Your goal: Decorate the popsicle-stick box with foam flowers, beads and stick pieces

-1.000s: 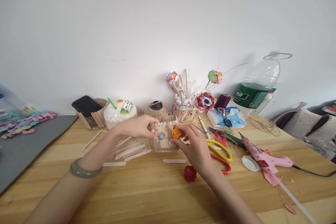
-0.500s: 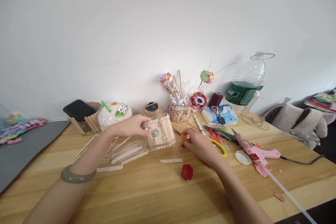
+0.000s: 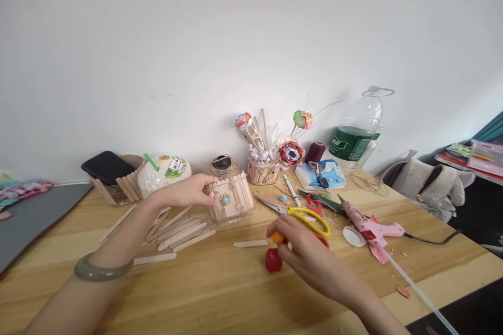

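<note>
My left hand [image 3: 196, 190] grips the upper left edge of a small craft-stick box [image 3: 232, 204], decorated with a blue-centred flower and trimmed with twine. The box stands on the wooden table. My right hand [image 3: 302, 248] is closed on a small orange piece [image 3: 277, 237], whose kind I cannot make out. Right below these fingers lies a red, scalloped piece [image 3: 273, 260]. A single craft stick [image 3: 250, 244] lies just left of the right hand. Behind that hand are yellow-handled scissors [image 3: 310, 215] and a small blue ball [image 3: 283, 198].
Loose craft sticks [image 3: 183, 233] lie left of the box. Behind it stand a twine roll [image 3: 223, 166] and a pot of paper flowers [image 3: 263, 171]. A pink glue gun [image 3: 373, 230], its cord and a large bottle [image 3: 356, 133] are at right. A phone [image 3: 108, 167] rests at left.
My right hand has moved toward me with the orange piece, from beside the scissors to just above the red piece. My left hand still holds the box. The view has shifted slightly right.
</note>
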Available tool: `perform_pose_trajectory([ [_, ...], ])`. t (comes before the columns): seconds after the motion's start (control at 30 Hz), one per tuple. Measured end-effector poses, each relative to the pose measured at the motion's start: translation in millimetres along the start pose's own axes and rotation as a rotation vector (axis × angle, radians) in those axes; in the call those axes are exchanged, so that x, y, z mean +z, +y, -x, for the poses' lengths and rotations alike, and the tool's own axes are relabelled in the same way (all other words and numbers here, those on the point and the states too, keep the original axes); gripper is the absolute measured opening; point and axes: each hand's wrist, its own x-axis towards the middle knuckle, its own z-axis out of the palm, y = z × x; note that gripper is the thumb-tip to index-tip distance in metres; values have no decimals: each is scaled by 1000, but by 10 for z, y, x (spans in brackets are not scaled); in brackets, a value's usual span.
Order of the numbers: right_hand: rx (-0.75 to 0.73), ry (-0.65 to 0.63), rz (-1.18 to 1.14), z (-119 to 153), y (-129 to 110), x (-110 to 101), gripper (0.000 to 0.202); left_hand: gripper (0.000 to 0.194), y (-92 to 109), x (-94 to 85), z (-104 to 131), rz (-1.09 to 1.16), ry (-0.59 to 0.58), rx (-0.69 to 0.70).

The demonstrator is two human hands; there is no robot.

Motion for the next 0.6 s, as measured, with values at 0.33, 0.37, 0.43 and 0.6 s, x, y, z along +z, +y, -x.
perform_pose_trajectory([
  [0.33, 14, -22, 76, 77, 150, 428, 14, 22, 49, 19, 17, -38, -3, -4],
  [0.37, 8, -2, 74, 62, 160, 442, 10, 22, 56, 17, 21, -42, -4, -7],
  [0.43, -2, 32, 74, 32, 182, 432, 5, 23, 71, 12, 28, -53, -8, -11],
  [0.6, 6, 91, 108, -154, 369, 148, 2, 21, 87, 7, 38, -93, -19, -7],
])
